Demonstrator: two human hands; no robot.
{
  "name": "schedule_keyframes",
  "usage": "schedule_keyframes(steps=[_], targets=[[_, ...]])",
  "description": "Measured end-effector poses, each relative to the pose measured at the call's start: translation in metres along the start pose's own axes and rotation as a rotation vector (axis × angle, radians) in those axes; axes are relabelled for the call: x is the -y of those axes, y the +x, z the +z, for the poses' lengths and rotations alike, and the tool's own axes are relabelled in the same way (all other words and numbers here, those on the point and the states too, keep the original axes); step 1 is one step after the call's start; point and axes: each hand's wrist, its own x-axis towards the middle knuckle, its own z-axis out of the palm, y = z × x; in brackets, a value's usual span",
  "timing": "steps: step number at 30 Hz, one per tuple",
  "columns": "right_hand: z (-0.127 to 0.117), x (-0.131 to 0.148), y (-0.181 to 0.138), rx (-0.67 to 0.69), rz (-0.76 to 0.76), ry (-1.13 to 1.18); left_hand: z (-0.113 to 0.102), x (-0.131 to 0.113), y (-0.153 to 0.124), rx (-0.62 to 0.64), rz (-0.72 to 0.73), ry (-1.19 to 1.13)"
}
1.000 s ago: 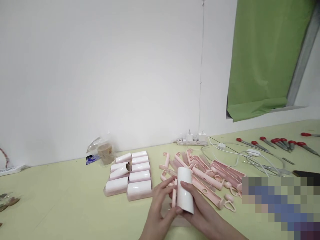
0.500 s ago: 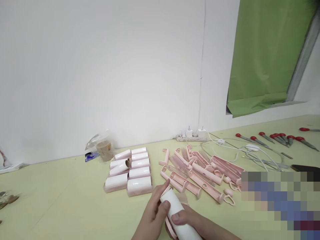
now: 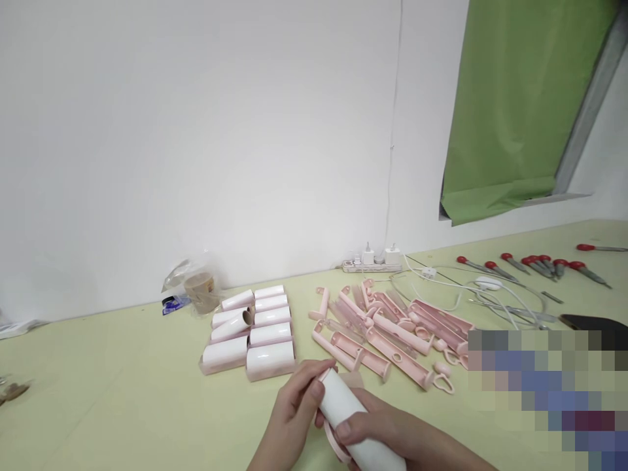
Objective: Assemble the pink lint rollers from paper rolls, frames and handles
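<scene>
Low in the head view, a white sticky lint roll (image 3: 342, 400) lies tilted between my hands, with a pink plastic holder part (image 3: 335, 442) along its left side. My left hand (image 3: 296, 407) grips the roll's upper end, thumb on the white surface. Lower down, my right hand (image 3: 385, 424) wraps around the roll with its thumb across the front. The fingers beneath are mostly hidden. Just beyond the hands lie several loose pink lint roller parts (image 3: 398, 358), including half shells and heart-shaped loops. Several white lint rolls (image 3: 271, 360) sit in two columns to the left.
A power strip (image 3: 371, 267) with white cables runs along the wall. Several red-handled tools (image 3: 540, 261) lie at the back right. A bagged roll of tape (image 3: 201, 292) stands by the wall on the left. Blurred blocks cover the lower right corner.
The camera view has shifted slightly, and the table items appear a little higher and further left. Both hands still hold the roll, and my left fingers have shifted a little at its upper end.
</scene>
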Motion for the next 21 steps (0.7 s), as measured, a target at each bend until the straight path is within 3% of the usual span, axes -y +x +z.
schedule_keyframes(steps=[4, 9, 11, 18, 21], targets=[[-0.002, -0.002, 0.003, -0.106, -0.041, -0.039, -0.002, 0.001, 0.001, -0.019, 0.025, 0.009], [-0.012, 0.008, 0.008, -0.271, -0.378, 0.064, -0.006, -0.010, 0.004, -0.584, -0.021, -0.080], [-0.016, 0.010, 0.010, -0.347, -0.442, 0.060, -0.005, -0.010, 0.005, -0.698, 0.028, -0.061], [-0.015, 0.001, 0.016, -0.375, -0.512, 0.025, 0.007, 0.012, 0.001, -0.686, 0.488, 0.251], [-0.014, 0.000, 0.016, -0.380, -0.550, -0.033, 0.008, 0.014, -0.001, -0.656, 0.561, 0.308]])
